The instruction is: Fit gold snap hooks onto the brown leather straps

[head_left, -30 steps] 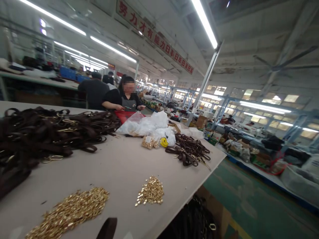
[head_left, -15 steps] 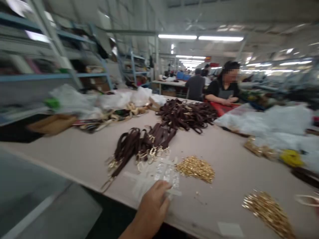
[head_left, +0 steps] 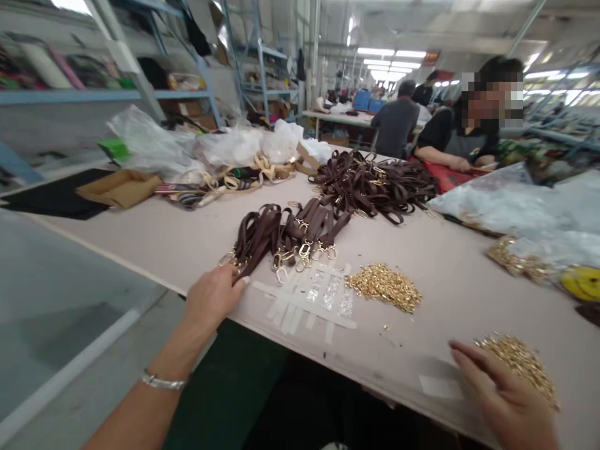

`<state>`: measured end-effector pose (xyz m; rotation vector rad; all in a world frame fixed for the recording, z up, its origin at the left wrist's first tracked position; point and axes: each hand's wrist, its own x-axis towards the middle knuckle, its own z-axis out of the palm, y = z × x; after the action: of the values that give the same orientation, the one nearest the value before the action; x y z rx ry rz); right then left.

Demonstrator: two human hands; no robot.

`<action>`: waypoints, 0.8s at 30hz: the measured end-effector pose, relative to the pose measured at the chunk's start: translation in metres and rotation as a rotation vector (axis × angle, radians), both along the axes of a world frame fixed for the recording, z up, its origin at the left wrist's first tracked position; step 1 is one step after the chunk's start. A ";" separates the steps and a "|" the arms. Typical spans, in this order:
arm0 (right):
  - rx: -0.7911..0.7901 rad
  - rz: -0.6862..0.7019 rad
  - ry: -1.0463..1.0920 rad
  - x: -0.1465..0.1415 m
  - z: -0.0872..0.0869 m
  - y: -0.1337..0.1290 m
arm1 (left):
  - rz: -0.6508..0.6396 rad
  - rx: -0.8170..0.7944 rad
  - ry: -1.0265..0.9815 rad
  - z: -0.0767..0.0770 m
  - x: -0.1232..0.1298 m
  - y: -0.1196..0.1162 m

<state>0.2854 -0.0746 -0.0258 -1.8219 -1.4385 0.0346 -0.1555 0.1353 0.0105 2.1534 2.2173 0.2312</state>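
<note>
My left hand is at the table's front edge, its closed fingers on the metal clasp end of a bundle of dark brown straps. More brown straps with gold clasps lie beside that bundle. My right hand is over the near right of the table, fingers apart and holding nothing, beside a pile of small gold pieces. Another gold pile sits near the middle, to the right of clear tape strips stuck on the tabletop.
A large heap of brown straps lies farther back. Plastic bags and a yellow spool are at the right. A cardboard tray is at the left. A person sits across the table; others are behind.
My left hand has moved left from the tape strips to the strap bundle's clasps. My right hand has come in from the right edge; the pale loop beside it no longer shows. The view has shifted.
</note>
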 end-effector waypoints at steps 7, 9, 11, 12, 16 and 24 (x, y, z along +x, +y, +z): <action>-0.076 0.255 -0.416 -0.070 -0.028 0.037 | -0.055 0.018 0.008 -0.004 0.007 -0.020; -0.037 0.303 -0.597 -0.071 -0.033 0.040 | -0.051 0.030 0.014 -0.005 0.007 -0.029; 0.047 0.368 -0.760 -0.062 -0.040 0.043 | -0.044 0.029 0.018 -0.006 0.005 -0.034; 0.098 0.406 -0.822 -0.057 -0.045 0.046 | -0.037 0.024 0.018 -0.007 0.003 -0.036; 0.256 0.496 -0.934 -0.046 -0.055 0.060 | -0.006 -0.008 -0.012 -0.007 -0.003 -0.036; 0.232 0.530 -0.669 -0.041 -0.054 0.061 | -0.024 -0.076 -0.131 -0.008 -0.003 -0.044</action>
<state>0.2446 -0.0132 -0.0801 -1.2622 -2.2519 -0.4949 -0.1584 0.0914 0.0026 2.0617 2.0938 0.2745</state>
